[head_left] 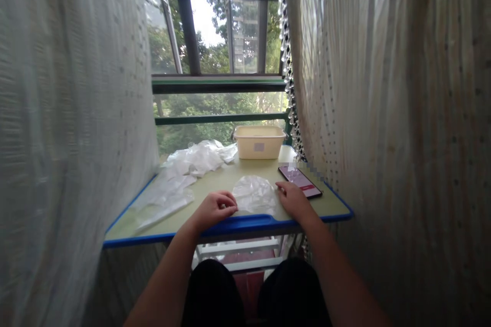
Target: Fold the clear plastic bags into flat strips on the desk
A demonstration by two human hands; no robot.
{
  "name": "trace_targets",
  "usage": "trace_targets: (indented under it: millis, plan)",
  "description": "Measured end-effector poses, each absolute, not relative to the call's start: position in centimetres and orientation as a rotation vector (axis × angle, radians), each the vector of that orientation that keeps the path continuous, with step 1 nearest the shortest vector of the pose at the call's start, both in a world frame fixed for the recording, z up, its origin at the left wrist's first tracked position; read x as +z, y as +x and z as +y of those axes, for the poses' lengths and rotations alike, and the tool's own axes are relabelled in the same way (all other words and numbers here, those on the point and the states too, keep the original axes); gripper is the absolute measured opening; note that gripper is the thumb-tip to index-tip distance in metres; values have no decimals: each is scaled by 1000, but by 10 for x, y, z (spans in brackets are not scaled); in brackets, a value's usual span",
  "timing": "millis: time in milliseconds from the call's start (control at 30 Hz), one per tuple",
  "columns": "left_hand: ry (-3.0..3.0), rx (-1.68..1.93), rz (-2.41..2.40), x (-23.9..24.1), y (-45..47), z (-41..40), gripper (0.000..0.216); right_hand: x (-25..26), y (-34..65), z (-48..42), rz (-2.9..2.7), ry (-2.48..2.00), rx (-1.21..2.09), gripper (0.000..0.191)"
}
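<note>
A thin, clear plastic bag point(253, 194), crumpled into a rounded shape, lies on the table between my two hands. My left hand point(218, 208) rests at the table's front edge, closed, with its fingers curled and the fingertips beside the bag's left edge. Whether they pinch any of the plastic cannot be made out. My right hand point(294, 200) lies on the other side of the bag, its fingers stretched out and nothing seen in it. Just beyond that hand is a phone point(301, 180) with a lit pinkish screen.
A heap of clear plastic bags point(195, 161) spreads over the left part of the table point(215, 179), which has a blue rim. At the back stands a cream plastic basin point(259, 143) with a small label. Curtains hang close on both sides; a window point(222, 36) is ahead.
</note>
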State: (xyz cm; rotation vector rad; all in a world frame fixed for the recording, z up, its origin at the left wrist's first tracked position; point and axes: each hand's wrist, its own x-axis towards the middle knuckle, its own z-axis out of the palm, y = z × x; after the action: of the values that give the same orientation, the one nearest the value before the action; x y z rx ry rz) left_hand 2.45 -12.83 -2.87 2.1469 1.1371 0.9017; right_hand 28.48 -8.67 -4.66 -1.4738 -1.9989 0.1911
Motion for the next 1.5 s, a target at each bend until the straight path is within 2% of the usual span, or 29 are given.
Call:
trace_targets:
  millis: [267, 433, 533, 600, 667, 733, 833, 1033, 1233, 1500]
  plan:
    - [2101, 925, 1138, -22, 25, -130, 33, -41, 270, -75, -1936, -1668, 226, 22]
    - [1887, 879, 1178, -32, 25, -130, 47, -39, 265, -63, -1908, -1691, 194, 30]
    - [1866, 1008, 1231, -33, 25, -126, 55, -32, 267, -56, -2029, -1584, 215, 28]
    - [1994, 1067, 1339, -26, 26, -117, 52, -29, 267, -52, -2103, -1517, 229, 22]
    - [2230, 967, 1393, -14, 31, -103, 43, -29, 265, -49, -2145, -1470, 238, 19]
    - [2474, 781, 1292, -3, 40, -85, 41, -32, 264, -48, -2159, -1431, 241, 19]
    - [2661, 702, 1155, 2, 57, -58, 41, -36, 264, -45, -2131, -1417, 229, 18]
    - [2673, 543, 1090, -24, 74, -32, 54, -41, 267, -42, -2110, -1346, 202, 17]
    - [2838, 529, 1004, -29, 77, -31, 38, -46, 268, -40, -2169, -1220, 169, 15]
    - [2846, 546, 1038, -28, 77, -29, 41, -43, 264, -44, -2174, -1168, 188, 12]
